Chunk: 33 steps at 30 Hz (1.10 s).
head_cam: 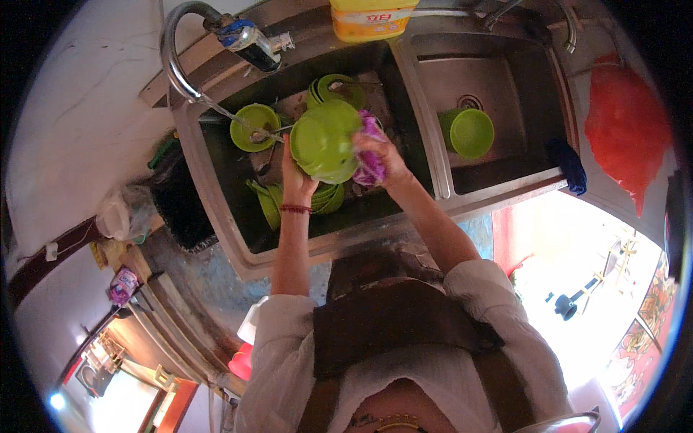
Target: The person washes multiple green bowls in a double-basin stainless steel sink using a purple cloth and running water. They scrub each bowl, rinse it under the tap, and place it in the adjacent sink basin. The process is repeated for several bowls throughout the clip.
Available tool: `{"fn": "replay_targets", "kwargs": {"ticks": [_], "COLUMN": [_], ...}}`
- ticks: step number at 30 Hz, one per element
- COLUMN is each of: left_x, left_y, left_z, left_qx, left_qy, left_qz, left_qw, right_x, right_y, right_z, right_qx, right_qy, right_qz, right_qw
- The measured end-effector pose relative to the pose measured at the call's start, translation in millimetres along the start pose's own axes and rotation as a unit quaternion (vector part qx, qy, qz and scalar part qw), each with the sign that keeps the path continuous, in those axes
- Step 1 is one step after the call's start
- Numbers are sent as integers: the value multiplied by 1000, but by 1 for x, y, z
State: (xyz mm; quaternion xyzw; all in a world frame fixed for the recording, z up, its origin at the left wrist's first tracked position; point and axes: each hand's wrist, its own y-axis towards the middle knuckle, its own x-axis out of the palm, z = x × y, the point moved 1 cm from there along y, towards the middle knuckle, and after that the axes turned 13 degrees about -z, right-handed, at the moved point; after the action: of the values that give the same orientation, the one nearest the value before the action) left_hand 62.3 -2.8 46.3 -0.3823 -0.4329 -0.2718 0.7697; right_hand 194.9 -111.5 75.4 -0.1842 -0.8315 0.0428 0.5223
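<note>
Over the left basin of a steel double sink (319, 238), my left hand (295, 165) grips a green bowl (325, 138) by its left side. My right hand (381, 154) holds a purple cloth (371, 168) against the bowl's right edge; both look blurred. Water runs from the curved faucet (176, 59) toward another green bowl (254, 124) in the basin, near my left hand. More green bowls (330, 89) lie behind the held one. Stacked green bowls (327, 200) sit below it, partly hidden by my left wrist.
In the right basin, green bowls (472, 132) stand near the drain (470, 103). A yellow detergent jug (373, 21) is on the sink's back ledge. A dark cloth (568, 165) hangs over the right front corner. A red plastic bag (625, 130) hangs at far right.
</note>
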Motion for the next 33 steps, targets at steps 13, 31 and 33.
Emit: {"fn": "replay_targets", "kwargs": {"ticks": [13, 31, 33], "left_x": [16, 50, 44], "left_y": [-11, -3, -7], "left_z": [-25, -16, -20], "left_qx": [163, 320, 216], "left_qy": [448, 807, 790], "left_qz": [36, -60, -27], "left_qw": [878, 492, 572], "right_x": [82, 65, 70], "right_y": [16, -3, 25], "right_z": [-8, -3, -30], "right_qx": [-190, -147, 7], "right_qy": [-829, -813, -797], "right_qz": [19, 14, -18], "right_qw": [525, 564, 603]}}
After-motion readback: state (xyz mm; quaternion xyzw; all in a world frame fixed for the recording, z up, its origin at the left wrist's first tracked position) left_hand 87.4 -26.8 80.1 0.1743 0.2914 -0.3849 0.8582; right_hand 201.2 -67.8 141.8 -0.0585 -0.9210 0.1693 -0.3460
